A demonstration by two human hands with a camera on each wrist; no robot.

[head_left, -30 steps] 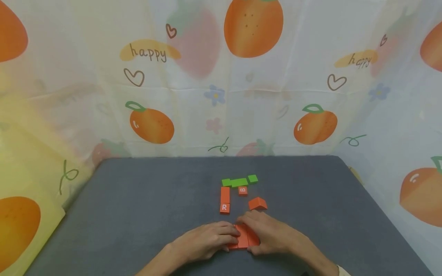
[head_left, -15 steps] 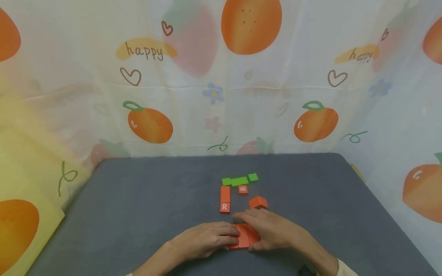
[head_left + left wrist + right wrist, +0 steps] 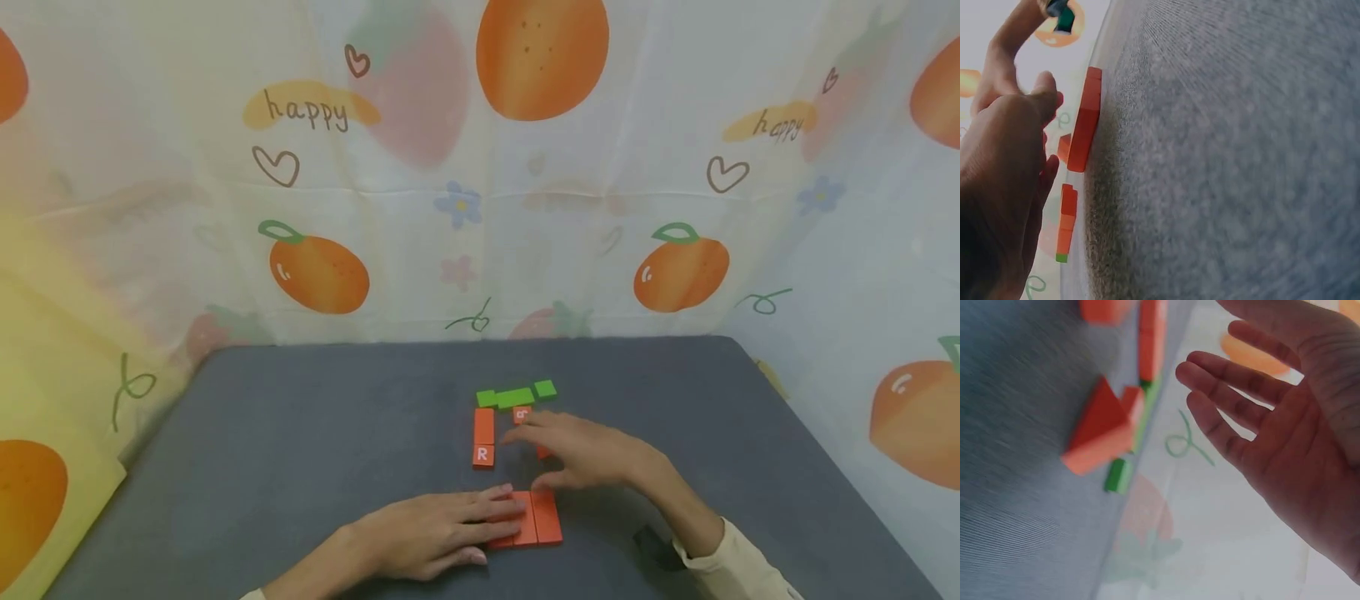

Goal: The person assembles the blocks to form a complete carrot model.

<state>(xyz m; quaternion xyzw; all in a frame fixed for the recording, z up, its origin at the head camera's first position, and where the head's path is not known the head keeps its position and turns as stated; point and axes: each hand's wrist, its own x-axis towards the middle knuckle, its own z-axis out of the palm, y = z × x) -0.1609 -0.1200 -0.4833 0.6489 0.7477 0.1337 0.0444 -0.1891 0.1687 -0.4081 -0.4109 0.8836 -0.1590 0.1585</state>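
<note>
Orange blocks (image 3: 546, 518) on a grey table (image 3: 315, 433), fruit-print cloth (image 3: 555, 258) behind.

The head view faces forward, down over the bench (image 3: 337, 433); both wrist views, close, sideways, share orange blocks (image 3: 1087, 119).

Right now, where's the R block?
In the head view, the R block is at the near end of the narrow orange bar, left of the right hand.
</note>
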